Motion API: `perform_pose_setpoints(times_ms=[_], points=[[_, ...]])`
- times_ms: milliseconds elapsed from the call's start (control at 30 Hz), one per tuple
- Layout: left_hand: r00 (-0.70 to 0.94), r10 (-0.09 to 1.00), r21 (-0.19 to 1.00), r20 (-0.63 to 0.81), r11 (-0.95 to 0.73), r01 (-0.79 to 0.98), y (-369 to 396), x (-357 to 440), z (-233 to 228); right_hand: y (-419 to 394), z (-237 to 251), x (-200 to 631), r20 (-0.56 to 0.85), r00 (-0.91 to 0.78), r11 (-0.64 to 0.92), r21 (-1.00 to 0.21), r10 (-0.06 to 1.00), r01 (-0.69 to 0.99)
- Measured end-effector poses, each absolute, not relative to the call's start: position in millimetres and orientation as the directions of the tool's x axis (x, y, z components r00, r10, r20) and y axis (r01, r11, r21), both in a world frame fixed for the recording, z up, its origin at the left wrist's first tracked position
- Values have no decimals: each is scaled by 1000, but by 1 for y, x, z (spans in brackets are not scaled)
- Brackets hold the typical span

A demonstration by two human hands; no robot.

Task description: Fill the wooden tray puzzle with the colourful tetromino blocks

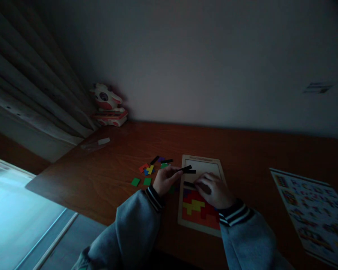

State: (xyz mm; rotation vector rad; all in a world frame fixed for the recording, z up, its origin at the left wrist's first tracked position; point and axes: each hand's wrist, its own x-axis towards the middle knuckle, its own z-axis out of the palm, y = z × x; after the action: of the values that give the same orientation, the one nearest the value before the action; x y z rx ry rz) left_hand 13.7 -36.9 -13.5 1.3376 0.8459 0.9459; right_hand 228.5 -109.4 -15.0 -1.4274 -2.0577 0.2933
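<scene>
Fingers of my left hand (165,180) are pinching together on 1 black piece (186,168), which is sticking out to the right over the upper part of the puzzle tray (201,159). Fingers of my right hand (212,189) are lying curled and close together, pressing down on a second black piece (189,184) inside the tray; a third black piece (190,171) is lying just under the held one, and I cannot tell whether the two are touching.

I am resting 1 tray on the wooden desk (107,180). Its lower half is holding fitted red, yellow and purple pieces; its upper half is showing bare board.

Loose pieces (150,169) are lying on the desk just left of the tray, near my left hand: 2 green squares (141,182) in front, and a cluster of red, yellow, blue, green, purple and black ones behind. An exact count of the cluster is not possible in this dim light.

1 printed pattern sheet (312,210) is lying well to the right. 1 toy figure (108,105) is standing in the far left corner beside the curtain (30,82).
</scene>
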Motion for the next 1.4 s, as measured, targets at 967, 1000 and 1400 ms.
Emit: perform_pose_setpoints(times_ms=[967, 1000, 1400], points=[[474, 866, 962, 161, -244, 120, -44, 11, -7, -118, 1, 272, 233, 102, 140, -822, 967, 551], [476, 865, 960, 159, -248, 130, -44, 11, -7, -120, -1, 278, 227, 146, 112, -827, 963, 551], [649, 665, 688, 370, -665, 291, -51, 13, 0, -121, -12, 263, 291, 53, 198, -762, 955, 616]])
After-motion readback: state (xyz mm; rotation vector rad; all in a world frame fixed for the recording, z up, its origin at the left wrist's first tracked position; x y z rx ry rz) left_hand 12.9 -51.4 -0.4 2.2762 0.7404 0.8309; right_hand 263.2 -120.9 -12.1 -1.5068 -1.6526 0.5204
